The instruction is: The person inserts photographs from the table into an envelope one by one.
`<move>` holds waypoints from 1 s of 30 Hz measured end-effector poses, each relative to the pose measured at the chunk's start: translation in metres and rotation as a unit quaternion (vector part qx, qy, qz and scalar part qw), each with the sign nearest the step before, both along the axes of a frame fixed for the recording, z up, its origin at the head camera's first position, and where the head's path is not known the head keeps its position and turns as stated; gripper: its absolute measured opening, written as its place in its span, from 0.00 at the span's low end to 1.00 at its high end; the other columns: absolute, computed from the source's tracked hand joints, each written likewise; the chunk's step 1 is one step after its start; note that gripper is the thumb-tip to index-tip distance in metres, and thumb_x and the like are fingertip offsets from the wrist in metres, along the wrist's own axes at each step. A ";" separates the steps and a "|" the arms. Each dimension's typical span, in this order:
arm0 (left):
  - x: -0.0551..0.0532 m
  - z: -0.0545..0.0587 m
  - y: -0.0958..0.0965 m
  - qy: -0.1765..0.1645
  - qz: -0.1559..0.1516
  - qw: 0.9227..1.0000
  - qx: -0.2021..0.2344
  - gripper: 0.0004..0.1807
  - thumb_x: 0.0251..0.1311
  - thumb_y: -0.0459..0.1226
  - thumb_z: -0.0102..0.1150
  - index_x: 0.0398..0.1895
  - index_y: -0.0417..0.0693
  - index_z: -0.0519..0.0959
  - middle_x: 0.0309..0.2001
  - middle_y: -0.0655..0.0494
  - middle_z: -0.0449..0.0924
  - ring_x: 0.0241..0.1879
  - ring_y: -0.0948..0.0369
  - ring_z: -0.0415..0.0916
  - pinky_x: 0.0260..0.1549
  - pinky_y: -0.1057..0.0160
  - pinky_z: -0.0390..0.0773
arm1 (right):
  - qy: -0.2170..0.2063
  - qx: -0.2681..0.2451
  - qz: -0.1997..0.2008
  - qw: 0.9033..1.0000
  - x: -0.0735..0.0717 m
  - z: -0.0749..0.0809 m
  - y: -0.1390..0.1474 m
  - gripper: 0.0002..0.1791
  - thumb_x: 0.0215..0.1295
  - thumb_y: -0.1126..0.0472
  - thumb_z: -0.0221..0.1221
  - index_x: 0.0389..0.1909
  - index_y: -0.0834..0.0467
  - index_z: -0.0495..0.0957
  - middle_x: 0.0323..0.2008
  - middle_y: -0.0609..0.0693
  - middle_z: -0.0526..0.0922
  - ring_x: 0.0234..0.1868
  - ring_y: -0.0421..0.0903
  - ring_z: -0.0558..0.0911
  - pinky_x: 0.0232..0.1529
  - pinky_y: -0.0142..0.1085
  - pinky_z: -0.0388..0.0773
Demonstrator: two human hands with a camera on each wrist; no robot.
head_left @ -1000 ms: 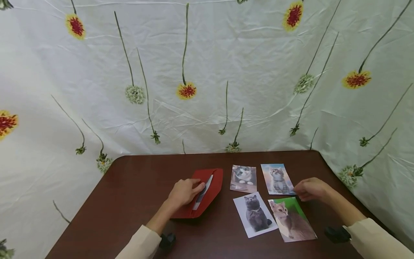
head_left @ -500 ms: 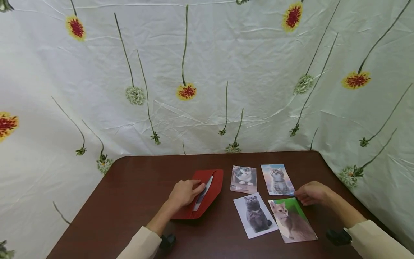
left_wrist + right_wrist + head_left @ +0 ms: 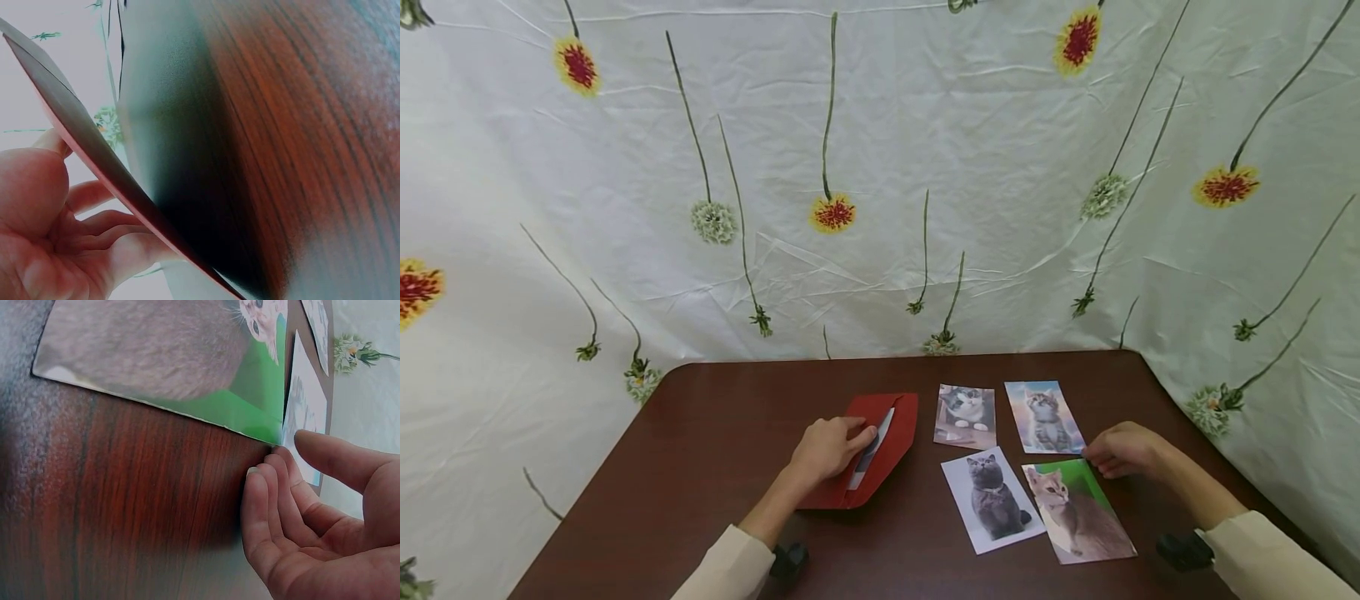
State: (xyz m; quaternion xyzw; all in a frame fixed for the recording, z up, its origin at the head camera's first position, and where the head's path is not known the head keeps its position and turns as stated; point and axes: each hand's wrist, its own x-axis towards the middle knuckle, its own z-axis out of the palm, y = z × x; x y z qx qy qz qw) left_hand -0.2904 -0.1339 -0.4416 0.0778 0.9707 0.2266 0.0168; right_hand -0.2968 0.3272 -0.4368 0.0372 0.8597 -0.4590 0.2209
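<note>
My left hand (image 3: 825, 450) holds a red envelope (image 3: 895, 454) tilted up off the table, the thumb lying across its mouth. A white-edged card (image 3: 871, 454) shows inside. In the left wrist view, the envelope (image 3: 106, 172) appears nearly edge-on, beside the left hand (image 3: 56, 231). My right hand (image 3: 1125, 450) rests at the top right corner of a photo of a tan kitten on green (image 3: 1075, 510). The right wrist view has the right hand's (image 3: 319, 525) bent fingers touching that photo's corner (image 3: 250, 419), thumb apart.
A striped kitten photo (image 3: 1043, 417) lies just behind the green one. To its left are a grey-and-white cat photo (image 3: 964, 415) and a dark grey cat photo (image 3: 992, 500). Flower-patterned white cloth (image 3: 880, 167) hangs behind the brown table (image 3: 737, 400).
The right hand has shifted very slightly toward the person, from the striped kitten photo's corner to the green photo's corner. The left hand and envelope stay put.
</note>
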 end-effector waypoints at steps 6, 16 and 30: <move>0.000 -0.001 0.001 0.011 -0.006 1.000 -0.004 0.29 0.70 0.53 0.56 0.65 0.44 0.79 0.25 0.53 0.81 0.21 0.61 0.71 0.24 0.63 0.74 | 0.004 0.001 0.004 1.000 0.000 -0.003 0.002 0.12 0.64 0.63 0.62 0.38 0.70 0.85 0.28 0.48 0.80 0.31 0.45 0.79 0.37 0.37 0.81; 0.000 -0.001 0.001 0.010 -0.001 1.000 -0.010 0.28 0.70 0.53 0.56 0.64 0.44 0.79 0.30 0.51 0.84 0.24 0.60 0.73 0.26 0.61 0.76 | 0.022 0.027 0.013 0.999 0.000 -0.004 -0.001 0.09 0.62 0.65 0.62 0.36 0.69 0.84 0.30 0.48 0.81 0.32 0.45 0.78 0.37 0.38 0.80; -0.001 -0.005 0.000 0.012 -0.002 1.000 -0.012 0.29 0.70 0.54 0.56 0.65 0.45 0.79 0.32 0.49 0.85 0.24 0.60 0.74 0.27 0.60 0.77 | 0.001 -0.012 0.012 1.000 0.001 0.001 -0.002 0.05 0.66 0.65 0.58 0.35 0.65 0.78 0.29 0.49 0.77 0.31 0.46 0.77 0.37 0.38 0.80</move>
